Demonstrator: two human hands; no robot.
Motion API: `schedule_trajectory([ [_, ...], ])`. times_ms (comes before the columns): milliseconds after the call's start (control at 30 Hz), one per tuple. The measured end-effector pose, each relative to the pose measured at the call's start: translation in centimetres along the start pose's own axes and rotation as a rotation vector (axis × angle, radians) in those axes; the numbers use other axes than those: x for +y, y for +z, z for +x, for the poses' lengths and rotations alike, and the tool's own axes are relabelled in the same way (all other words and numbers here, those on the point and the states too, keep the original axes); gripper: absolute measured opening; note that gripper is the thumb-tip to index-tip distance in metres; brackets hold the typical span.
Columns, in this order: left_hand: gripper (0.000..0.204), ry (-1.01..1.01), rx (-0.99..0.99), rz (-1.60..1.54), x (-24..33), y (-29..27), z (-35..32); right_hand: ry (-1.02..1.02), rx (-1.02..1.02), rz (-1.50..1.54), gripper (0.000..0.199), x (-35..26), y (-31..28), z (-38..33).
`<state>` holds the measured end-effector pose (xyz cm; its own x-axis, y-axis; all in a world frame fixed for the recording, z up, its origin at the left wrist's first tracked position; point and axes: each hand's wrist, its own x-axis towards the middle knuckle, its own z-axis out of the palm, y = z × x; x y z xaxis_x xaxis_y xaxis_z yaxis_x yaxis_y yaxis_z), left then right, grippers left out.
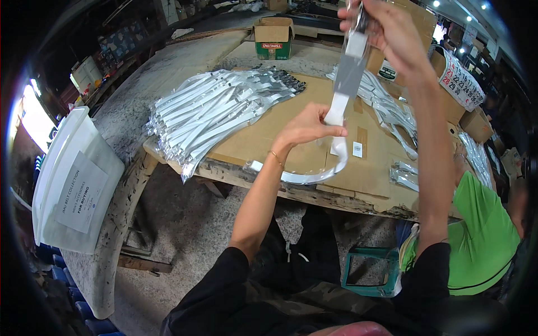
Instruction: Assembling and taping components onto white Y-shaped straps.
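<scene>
My right hand (392,31) is raised high and pinches the top of a long clear plastic sleeve (348,73) with a white belt inside it. Lower down, my left hand (308,127) grips the same sleeve where the white belt (314,176) curls out below, its tail hanging in a loop over the cardboard sheet (314,106). The sleeve hangs nearly upright between the two hands.
A big pile of bagged white belts (216,109) lies left on the cardboard-covered table. More bagged belts (386,106) lie right. A small open carton (273,36) stands at the back. A white bin (70,179) sits left. A person in a green shirt (482,235) is at lower right.
</scene>
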<state>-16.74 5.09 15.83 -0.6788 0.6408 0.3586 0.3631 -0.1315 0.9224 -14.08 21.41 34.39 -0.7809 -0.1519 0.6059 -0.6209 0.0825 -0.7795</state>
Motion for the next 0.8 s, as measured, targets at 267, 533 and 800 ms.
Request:
schedule_trajectory([
  [267, 0.057, 0.124, -0.14, 0.308, 2.5, -5.1, -0.4, -0.271, 0.106, -0.113, 0.033, -7.0, 1.2, 7.1],
  [533, 0.093, 0.254, -0.87, -0.877, -7.0, -2.0, 3.1, -0.318, 0.014, -0.188, 0.026, -9.2, 6.7, 12.9],
  [800, 0.039, 0.163, -0.095, -0.536, -13.9, 2.1, -3.4, -0.166, 0.058, 0.009, 0.024, 0.9, 6.3, 22.9],
])
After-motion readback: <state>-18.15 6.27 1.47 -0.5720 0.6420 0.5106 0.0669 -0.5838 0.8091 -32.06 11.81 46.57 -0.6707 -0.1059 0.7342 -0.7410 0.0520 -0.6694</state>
